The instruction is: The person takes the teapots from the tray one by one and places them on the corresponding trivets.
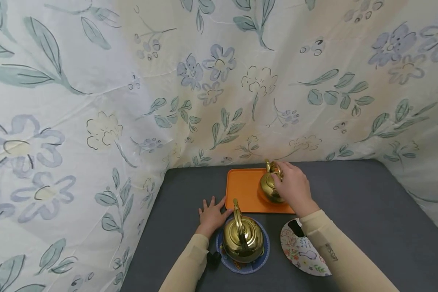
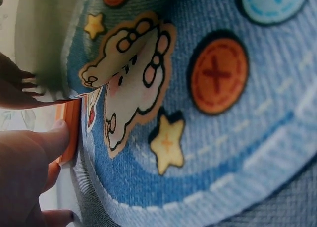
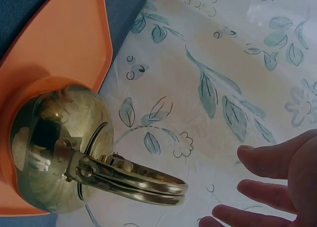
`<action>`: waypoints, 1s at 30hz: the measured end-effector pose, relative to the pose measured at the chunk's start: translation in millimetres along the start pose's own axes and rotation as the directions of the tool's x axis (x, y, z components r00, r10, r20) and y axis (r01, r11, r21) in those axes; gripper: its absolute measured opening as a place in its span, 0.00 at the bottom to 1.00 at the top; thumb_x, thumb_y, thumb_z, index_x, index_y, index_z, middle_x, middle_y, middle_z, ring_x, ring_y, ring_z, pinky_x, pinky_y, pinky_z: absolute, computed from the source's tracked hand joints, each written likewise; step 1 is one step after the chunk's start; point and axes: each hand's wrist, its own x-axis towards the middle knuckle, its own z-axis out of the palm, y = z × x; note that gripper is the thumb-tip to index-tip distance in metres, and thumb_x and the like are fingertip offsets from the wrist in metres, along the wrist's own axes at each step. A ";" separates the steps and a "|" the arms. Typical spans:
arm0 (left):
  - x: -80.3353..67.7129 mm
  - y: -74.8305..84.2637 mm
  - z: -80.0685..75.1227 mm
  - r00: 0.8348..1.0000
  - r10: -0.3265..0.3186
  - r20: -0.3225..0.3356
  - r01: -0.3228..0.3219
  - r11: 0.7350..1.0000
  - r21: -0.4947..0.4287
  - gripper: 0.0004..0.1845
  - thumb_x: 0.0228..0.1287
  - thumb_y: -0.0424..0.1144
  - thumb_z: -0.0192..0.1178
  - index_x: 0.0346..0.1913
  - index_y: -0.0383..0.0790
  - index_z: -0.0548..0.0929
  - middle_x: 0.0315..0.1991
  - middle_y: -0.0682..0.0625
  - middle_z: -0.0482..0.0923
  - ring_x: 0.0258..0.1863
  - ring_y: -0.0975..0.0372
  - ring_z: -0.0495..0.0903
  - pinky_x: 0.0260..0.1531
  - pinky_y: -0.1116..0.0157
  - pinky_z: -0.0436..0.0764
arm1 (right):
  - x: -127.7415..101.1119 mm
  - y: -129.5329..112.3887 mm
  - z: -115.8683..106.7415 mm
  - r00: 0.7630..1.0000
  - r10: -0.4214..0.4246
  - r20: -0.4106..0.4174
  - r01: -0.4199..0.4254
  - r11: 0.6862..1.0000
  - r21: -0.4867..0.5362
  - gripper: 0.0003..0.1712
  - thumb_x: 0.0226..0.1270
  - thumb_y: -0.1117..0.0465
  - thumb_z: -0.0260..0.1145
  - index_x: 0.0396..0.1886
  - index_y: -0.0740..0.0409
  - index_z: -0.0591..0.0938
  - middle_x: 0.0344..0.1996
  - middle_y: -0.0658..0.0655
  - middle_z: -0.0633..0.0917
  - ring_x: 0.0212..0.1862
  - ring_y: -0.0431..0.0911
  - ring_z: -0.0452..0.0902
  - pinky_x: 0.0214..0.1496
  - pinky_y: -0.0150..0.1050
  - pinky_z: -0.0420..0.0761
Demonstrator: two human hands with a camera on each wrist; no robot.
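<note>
1. Head view: the right hand (image 1: 293, 187) hangs over the small round polished-brass teapot (image 1: 269, 188), which sits on the far right part of the flat orange plastic tray (image 1: 242, 190). From here I cannot tell whether the fingers touch the pot's hinged brass handle (image 1: 275, 167). The left hand (image 1: 212, 215) lies flat on the dark grey tabletop (image 1: 350, 202), fingers spread, holding nothing, its thumb side near the tray's front corner. Just beside it the larger brass kettle (image 1: 242, 239) stands on a round blue denim-look fabric coaster (image 1: 257, 265). A white floral coaster (image 1: 301, 251) lies partly under the right forearm.
   - Risk, as I judge it: the teapot sits near the tray's right edge, so a careless knock from the hand could slide it off the rim. The right sleeve could also drag the floral coaster.
   - A small dark mark shows on the right sleeve; it is too small to read.

2. Left wrist view: the blue coaster (image 2: 208, 138) fills the frame, printed with a cartoon figure, stars and buttons. The relaxed fingers (image 2: 49, 142) rest beside the tray's orange edge (image 2: 73, 128). No readable writing.

3. Right wrist view: the fingers (image 3: 277, 187) are straight and clear of the handle (image 3: 133, 180), gripping nothing. The teapot (image 3: 54, 147) sits upright on the tray (image 3: 59, 43).
   - Risk: the handle looks hinged, so it may swing and tip the pot if lifted off-centre.
   - No brand shows.
</note>
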 end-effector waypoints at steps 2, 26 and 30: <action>-0.6 1.4 -1.2 1.000 0.003 0.000 -0.003 1.000 0.001 0.36 0.69 0.67 0.55 0.77 0.62 0.65 0.79 0.37 0.56 0.77 0.30 0.46 0.68 0.29 0.53 | 2.1 2.0 -0.5 1.000 0.005 0.005 -0.005 1.000 0.004 0.25 0.69 0.59 0.69 0.63 0.64 0.81 0.58 0.69 0.83 0.54 0.67 0.80 0.50 0.64 0.80; -14.5 -4.2 -1.7 1.000 0.012 -0.009 -0.012 1.000 -0.008 0.36 0.69 0.66 0.55 0.77 0.62 0.65 0.78 0.37 0.56 0.77 0.31 0.46 0.68 0.29 0.53 | 6.8 9.5 4.4 0.985 0.120 0.124 -0.116 0.993 -0.037 0.35 0.71 0.56 0.68 0.70 0.72 0.71 0.52 0.76 0.83 0.34 0.64 0.83 0.43 0.62 0.82; -14.6 -4.7 -2.4 1.000 0.020 -0.014 -0.020 1.000 -0.004 0.36 0.69 0.67 0.55 0.77 0.63 0.65 0.78 0.37 0.56 0.77 0.31 0.47 0.68 0.29 0.54 | 7.2 9.0 4.0 0.981 0.130 0.145 -0.125 0.991 -0.042 0.34 0.71 0.56 0.67 0.69 0.73 0.72 0.43 0.75 0.85 0.22 0.55 0.79 0.34 0.58 0.82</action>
